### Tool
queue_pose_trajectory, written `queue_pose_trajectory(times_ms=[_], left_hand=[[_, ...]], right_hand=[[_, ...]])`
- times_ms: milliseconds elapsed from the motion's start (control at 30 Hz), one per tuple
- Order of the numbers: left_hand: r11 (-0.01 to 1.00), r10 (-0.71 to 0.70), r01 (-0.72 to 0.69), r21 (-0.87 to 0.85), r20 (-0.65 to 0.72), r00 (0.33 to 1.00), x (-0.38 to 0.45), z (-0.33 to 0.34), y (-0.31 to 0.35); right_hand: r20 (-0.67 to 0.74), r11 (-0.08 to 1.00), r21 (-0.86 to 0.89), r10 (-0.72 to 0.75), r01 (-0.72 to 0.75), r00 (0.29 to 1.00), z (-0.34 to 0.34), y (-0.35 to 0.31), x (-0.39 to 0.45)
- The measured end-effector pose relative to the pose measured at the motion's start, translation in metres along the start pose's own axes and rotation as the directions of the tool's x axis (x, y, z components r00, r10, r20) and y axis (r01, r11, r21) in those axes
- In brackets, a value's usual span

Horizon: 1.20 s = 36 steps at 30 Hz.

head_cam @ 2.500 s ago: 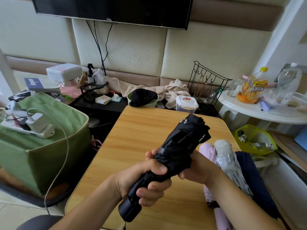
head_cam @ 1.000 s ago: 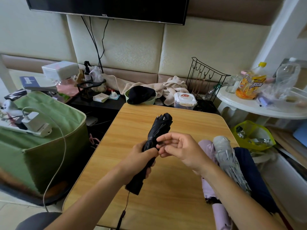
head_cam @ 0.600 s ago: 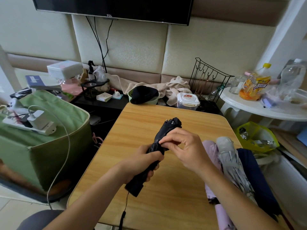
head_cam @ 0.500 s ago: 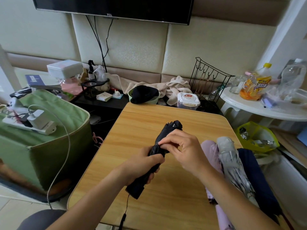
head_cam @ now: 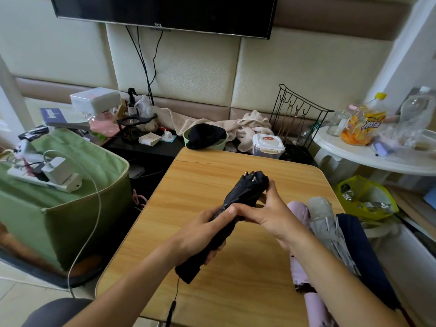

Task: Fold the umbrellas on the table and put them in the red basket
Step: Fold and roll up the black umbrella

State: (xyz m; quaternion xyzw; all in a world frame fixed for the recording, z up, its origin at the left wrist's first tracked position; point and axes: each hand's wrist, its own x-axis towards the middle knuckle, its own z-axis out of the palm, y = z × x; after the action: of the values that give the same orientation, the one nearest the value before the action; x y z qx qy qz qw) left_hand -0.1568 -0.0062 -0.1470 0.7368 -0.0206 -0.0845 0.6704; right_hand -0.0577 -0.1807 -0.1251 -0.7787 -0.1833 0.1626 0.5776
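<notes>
the left hand (head_cam: 200, 232) comes in from the lower left with its fingers wrapped around the lower shaft of the black umbrella (head_cam: 226, 218), which is held slanted above the wooden table (head_cam: 200, 185), handle end toward the person and rib tips pointing away. the right hand (head_cam: 269, 213) reaches across from the right, thumb meeting the left thumb at the middle and fingers curled around the bunched canopy near the top. pink (head_cam: 298, 213), grey (head_cam: 328, 223) and navy (head_cam: 361, 246) umbrellas lie at the table's right edge.
</notes>
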Motion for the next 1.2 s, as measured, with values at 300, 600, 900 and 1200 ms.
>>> queue_pose_trajectory(times_ms=[300,600,900,1200], left_hand=[[0.993,-0.047,0.061,-0.097,0.141,0.989,0.000,0.000,0.005],[0.998,0.005,-0.001,0.064,-0.069,0.998,-0.003,0.041,-0.004],[0.947,0.157,-0.114,0.299,-0.125,0.980,-0.006,0.021,0.001],[0.778,0.153,-0.100,0.621,-0.032,0.988,-0.001,-0.005,-0.004]], right_hand=[[-0.137,0.925,0.088,-0.355,0.369,0.925,-0.004,-0.003,-0.006],[-0.546,0.943,-0.020,-0.289,0.332,0.786,0.008,0.004,0.007],[-0.113,0.928,-0.152,-0.359,0.341,0.927,-0.024,-0.017,0.003],[-0.059,0.856,-0.255,-0.477,0.449,0.877,-0.011,0.003,0.009]])
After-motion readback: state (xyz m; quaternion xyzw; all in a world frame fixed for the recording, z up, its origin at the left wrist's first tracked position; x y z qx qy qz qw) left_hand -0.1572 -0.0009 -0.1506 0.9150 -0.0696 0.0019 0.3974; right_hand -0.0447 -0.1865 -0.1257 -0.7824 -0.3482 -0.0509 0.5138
